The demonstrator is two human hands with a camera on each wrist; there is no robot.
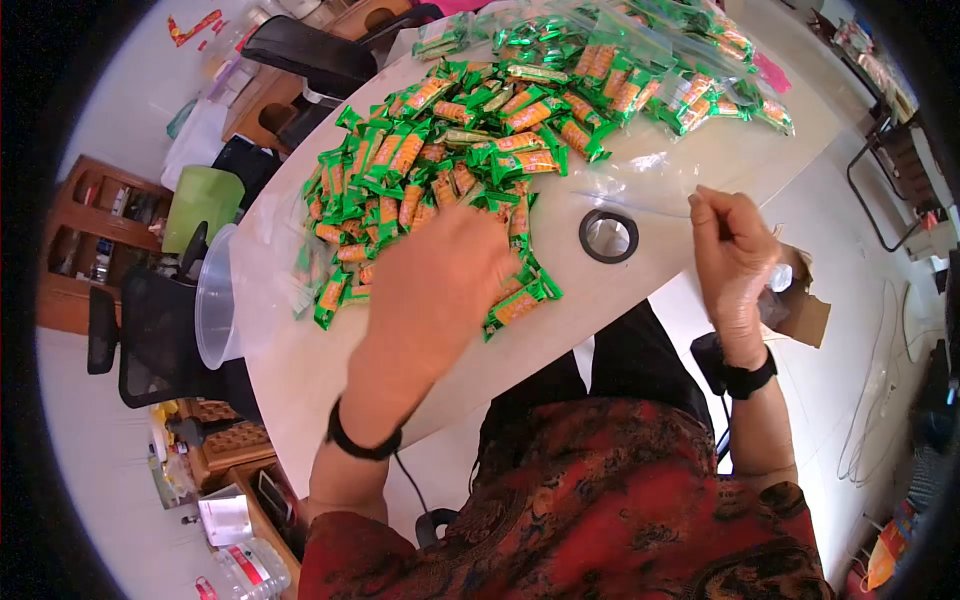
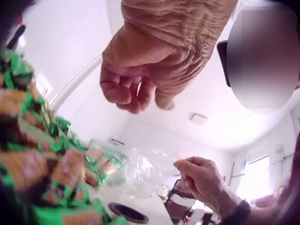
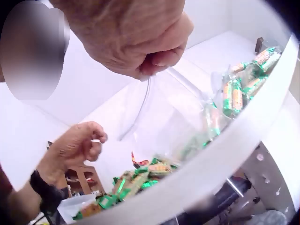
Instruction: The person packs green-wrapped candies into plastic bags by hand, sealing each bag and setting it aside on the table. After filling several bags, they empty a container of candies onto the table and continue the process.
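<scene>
My left hand point(image 1: 440, 290) is over the near side of a heap of small green-and-orange snack packets point(image 1: 410, 150), blurred in the head view. Its fingers are loosely bent, with a gap to the thumb and nothing between them in the left wrist view. On the other side my right hand point(image 1: 735, 260) pinches the edge of a clear plastic bag point(image 1: 640, 185), whose film stretches toward the table. The right wrist view has the bag's edge hanging from those fingertips point(image 3: 149, 70). A black ring like a tape roll point(image 1: 606, 257) lies between the two hands.
Filled clear bags of packets point(image 1: 690, 95) lie along the table's far side. A clear plastic tub point(image 1: 215, 300) stands at the table's left edge, near a black office chair point(image 1: 155, 335). An open cardboard box point(image 1: 805, 310) is on the floor at right.
</scene>
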